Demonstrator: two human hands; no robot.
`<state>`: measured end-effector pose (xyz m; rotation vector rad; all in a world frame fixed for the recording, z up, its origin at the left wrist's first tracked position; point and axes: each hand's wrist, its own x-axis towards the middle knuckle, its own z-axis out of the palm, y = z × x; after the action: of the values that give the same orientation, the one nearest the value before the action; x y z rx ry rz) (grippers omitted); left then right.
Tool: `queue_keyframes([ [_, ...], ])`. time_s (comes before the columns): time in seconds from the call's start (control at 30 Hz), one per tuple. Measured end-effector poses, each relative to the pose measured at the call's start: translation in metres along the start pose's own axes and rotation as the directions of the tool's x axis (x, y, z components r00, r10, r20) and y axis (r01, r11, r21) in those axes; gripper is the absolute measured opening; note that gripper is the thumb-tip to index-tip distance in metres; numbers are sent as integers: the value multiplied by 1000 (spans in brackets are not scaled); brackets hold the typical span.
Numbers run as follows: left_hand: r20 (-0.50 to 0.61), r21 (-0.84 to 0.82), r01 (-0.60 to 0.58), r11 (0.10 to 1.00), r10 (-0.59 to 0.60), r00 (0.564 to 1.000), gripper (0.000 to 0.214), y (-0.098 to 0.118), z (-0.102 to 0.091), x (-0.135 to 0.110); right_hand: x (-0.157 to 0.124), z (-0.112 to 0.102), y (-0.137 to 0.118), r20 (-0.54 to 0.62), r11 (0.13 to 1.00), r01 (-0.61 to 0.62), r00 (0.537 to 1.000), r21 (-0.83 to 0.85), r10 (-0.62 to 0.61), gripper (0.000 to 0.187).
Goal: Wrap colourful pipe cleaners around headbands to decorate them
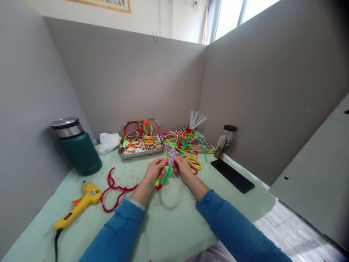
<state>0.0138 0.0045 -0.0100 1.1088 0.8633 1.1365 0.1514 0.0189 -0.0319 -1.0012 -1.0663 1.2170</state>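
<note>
fuzzy multicoloured band (167, 175): between left hand (156, 169) and right hand (183, 168), red bend (158, 187) nearest the body, above counter (174, 233) | handling: likely light, soft, bendable, little slip; pinch lightly near purple end | left hand: fingertips closed on band | right hand: fingertips closed beside purple end, on band | beyond hands: metal tray (141, 155)

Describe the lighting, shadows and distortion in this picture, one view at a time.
Head view, the only one: the window is washed out nearly white; a faint, soft shadow curves on the table below the fuzzy loop; the flask leans outward, probably wide-angle stretch; the upper right corner darkens.
</note>
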Motion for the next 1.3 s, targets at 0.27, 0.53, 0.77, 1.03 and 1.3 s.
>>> queue_keyframes([
  [0.27, 128, 168, 39, 985, -61, 990, 35, 9, 9, -7, 0, 0, 1, -7, 1000, -4, 1000, -4, 4, 35],
  [0.53, 301, 267, 125, 956, -206, 931, 36, 7, 4, -11, -6, -2, -6, 57, 999, 33, 998, 1, -33, 40],
  [0.77, 278, 253, 144, 957, -215, 936, 38, 0, 1, -6, -1, -5, 0, 111, 999, 23, 993, 35, -27, 36],
  [1.03, 189, 309, 101, 946, -165, 968, 34, -3, 1, -2, 1, -12, -8, 146, 980, -48, 989, 194, 20, 27],
  [1.3, 8, 517, 69, 854, -85, 996, 22, -5, -7, 4, 3, -15, -10, 92, 992, 42, 994, 118, -53, 24],
])
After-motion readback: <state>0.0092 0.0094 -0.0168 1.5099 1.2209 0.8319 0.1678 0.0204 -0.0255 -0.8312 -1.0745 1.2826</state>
